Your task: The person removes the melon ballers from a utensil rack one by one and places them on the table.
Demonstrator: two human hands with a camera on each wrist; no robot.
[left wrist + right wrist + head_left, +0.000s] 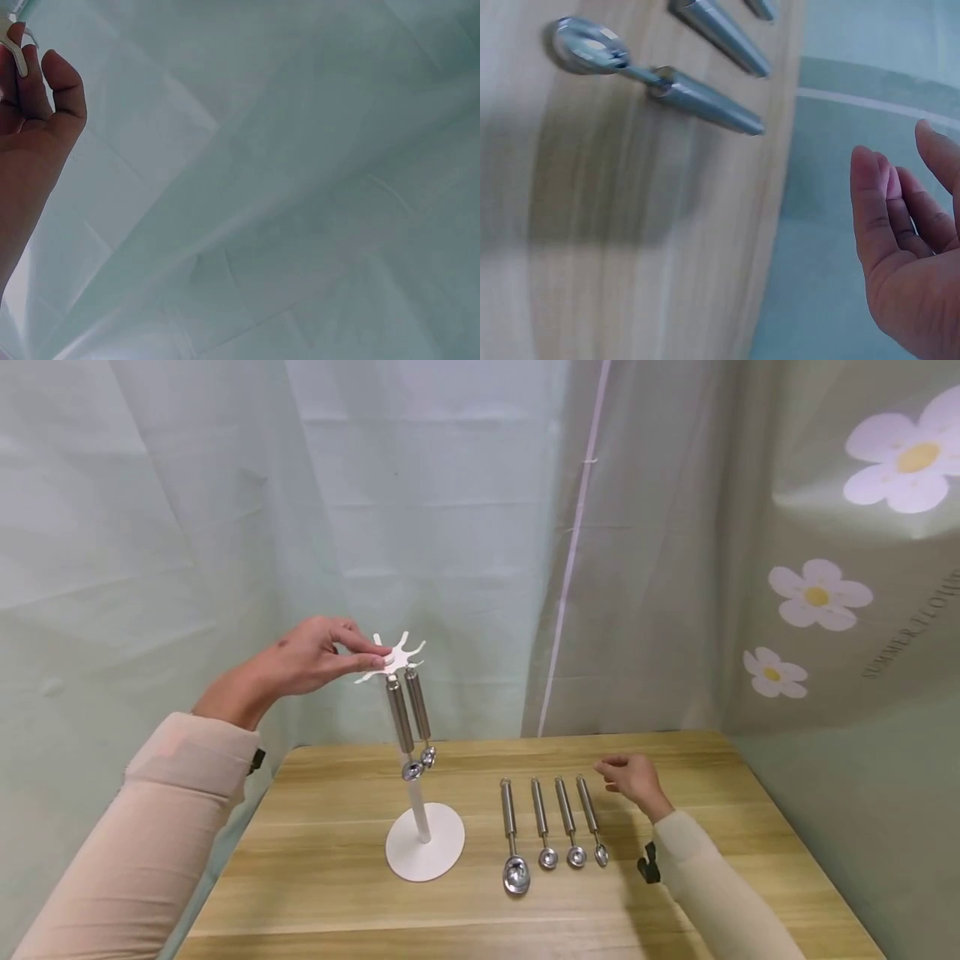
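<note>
The white rack point(396, 657) top is being pinched by the left hand point(315, 653), above the table point(315, 860). Four spoons point(555, 822) are being neared by the loose, empty right hand point(633, 779).

A white stand point(424, 847) with a round flat base, a thin upright post and a star-shaped hook top point(396, 657) stands on the wooden table; two steel scoops point(408, 718) hang from that top, bowls down. To the right of the stand's base, four steel scoops point(553, 827) lie side by side, handles pointing away, bowls nearest, the leftmost with the largest bowl.
</note>
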